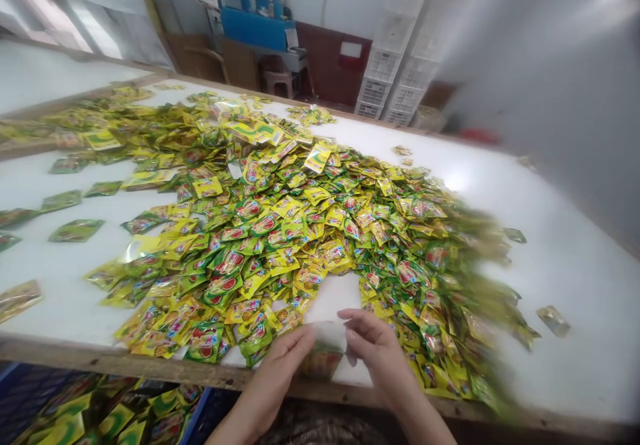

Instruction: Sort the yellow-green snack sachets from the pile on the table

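At the table's front edge, my left hand (286, 359) grips the left side of a small bag (324, 358) with a pale upper part and a darker, blurred lower part. My right hand (376, 350) has its fingers curled and pinched at the bag's upper right edge. What lies inside the bag is too blurred to make out. Around both hands spreads a big heap of small yellow and green candy packets (280, 225), many printed with red fruit. A bare patch of white tabletop (335, 296) shows just beyond my fingers.
A blue crate (203, 408) of yellow and green packs sits below the table edge at left. Loose packets (77, 230) lie scattered on the left. White crates (383, 65) are stacked behind the table, near a blue cabinet (255, 28) and a stool (277, 79).
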Tool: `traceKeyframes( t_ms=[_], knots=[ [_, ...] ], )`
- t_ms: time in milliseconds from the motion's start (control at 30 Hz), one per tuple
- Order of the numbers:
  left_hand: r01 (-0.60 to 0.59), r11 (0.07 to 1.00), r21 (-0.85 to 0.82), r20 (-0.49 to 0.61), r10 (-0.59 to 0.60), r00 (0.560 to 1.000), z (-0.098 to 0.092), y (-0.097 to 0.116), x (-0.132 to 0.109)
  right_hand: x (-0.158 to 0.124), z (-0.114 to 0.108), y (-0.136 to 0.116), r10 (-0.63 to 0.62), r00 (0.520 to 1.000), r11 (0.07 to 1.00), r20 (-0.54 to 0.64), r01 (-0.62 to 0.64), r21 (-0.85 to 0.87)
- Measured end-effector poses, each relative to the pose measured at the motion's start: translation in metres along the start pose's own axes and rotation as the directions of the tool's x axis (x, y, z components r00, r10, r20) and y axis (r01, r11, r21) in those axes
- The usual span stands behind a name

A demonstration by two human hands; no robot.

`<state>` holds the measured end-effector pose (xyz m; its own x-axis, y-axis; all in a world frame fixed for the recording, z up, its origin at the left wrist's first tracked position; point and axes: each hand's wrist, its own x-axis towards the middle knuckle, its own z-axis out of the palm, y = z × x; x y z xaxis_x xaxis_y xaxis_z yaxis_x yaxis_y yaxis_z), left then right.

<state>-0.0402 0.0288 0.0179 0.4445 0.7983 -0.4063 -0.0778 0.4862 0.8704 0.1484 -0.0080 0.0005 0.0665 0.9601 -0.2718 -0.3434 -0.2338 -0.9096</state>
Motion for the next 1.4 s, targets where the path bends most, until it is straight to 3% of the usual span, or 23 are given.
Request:
traceKeyframes(
  t_ms=[100,233,367,500,567,733,800,900,967,1033,1100,1400],
  knots=[
    [0.024,1.0,0.021,0.034,-0.025,0.999,0.002,0.005,-0.002,-0.006,0.003,0.006,0.033,0.996,0.996,0.087,-0.04,0.079],
    [0.024,0.999,-0.023,0.022,-0.024,0.999,0.006,0.01,-0.005,-0.015,0.005,0.002,-0.015,0.996,0.998,0.085,0.01,0.061],
    [0.026,0.997,-0.068,0.044,-0.023,0.999,0.016,0.012,-0.012,-0.02,0.001,-0.006,0.091,0.983,0.99,0.159,-0.106,0.092],
    [0.008,0.993,-0.118,0.075,0.001,0.997,0.025,0.013,-0.015,-0.016,0.001,-0.008,0.156,0.96,0.987,0.234,-0.145,-0.061],
    [0.0,0.986,-0.167,0.06,0.01,0.998,0.025,0.011,-0.013,-0.011,0.002,-0.006,0.149,0.964,0.987,0.219,-0.134,-0.083],
    [-0.021,0.984,-0.178,-0.102,0.003,0.995,0.021,0.006,-0.001,0.003,0.005,0.0,0.143,0.981,0.98,0.132,-0.159,0.118],
    [-0.031,0.987,-0.156,-0.113,0.013,0.994,0.02,0.007,0.003,0.004,0.006,0.0,0.121,0.987,0.978,0.104,-0.136,0.155],
    [-0.023,0.996,-0.089,-0.086,0.015,0.996,0.018,0.007,0.006,0.004,0.009,0.0,0.067,0.998,0.996,0.016,-0.067,0.064],
    [-0.047,0.999,-0.025,-0.133,0.044,0.99,0.014,0.003,0.01,0.005,0.012,0.0,-0.038,0.998,0.998,-0.047,0.035,-0.052],
    [-0.084,0.996,0.038,-0.212,0.09,0.973,0.008,-0.003,0.015,0.008,0.014,0.002,-0.123,0.992,0.985,-0.034,0.118,-0.123],
    [-0.096,0.991,0.094,-0.248,0.117,0.962,0.002,-0.008,0.02,0.012,0.014,0.003,-0.128,0.992,0.981,-0.002,0.126,-0.145],
    [-0.105,0.965,0.241,-0.147,0.144,0.979,0.001,0.005,0.022,0.019,0.013,0.0,-0.03,0.997,0.997,-0.065,0.025,-0.069]
  ],
)
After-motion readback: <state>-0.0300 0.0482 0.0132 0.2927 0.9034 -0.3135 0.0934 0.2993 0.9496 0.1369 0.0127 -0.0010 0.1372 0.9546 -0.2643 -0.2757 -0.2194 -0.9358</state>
